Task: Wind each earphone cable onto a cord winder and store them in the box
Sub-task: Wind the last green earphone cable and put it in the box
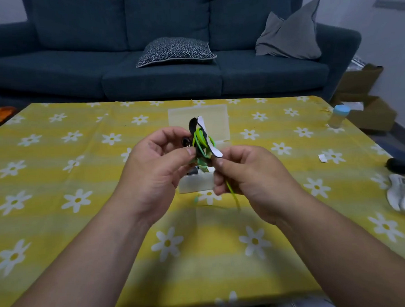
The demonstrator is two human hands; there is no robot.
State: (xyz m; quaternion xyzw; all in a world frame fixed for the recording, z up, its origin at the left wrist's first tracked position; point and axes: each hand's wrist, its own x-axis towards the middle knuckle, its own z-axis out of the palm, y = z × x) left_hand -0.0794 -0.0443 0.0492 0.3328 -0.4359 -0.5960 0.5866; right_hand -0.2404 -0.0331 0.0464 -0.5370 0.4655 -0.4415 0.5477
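I hold a black-and-white cord winder (206, 135) up over the middle of the table, with loops of green earphone cable (199, 141) wound round it. My left hand (155, 165) pinches the winder's left side between thumb and fingers. My right hand (249, 174) grips the lower end of the winder and the loose green cable, which trails down from my fist toward the tablecloth. Behind and below my hands stands the translucent storage box (196, 183), its lid (218, 115) open and raised at the back. What lies inside the box is mostly hidden by my hands.
The table wears a yellow cloth with white daisies (82, 199). A small jar with a blue lid (338, 115) stands at the far right, a white scrap (323, 158) and white items (403, 196) at the right edge. A dark blue sofa (158, 50) lies beyond.
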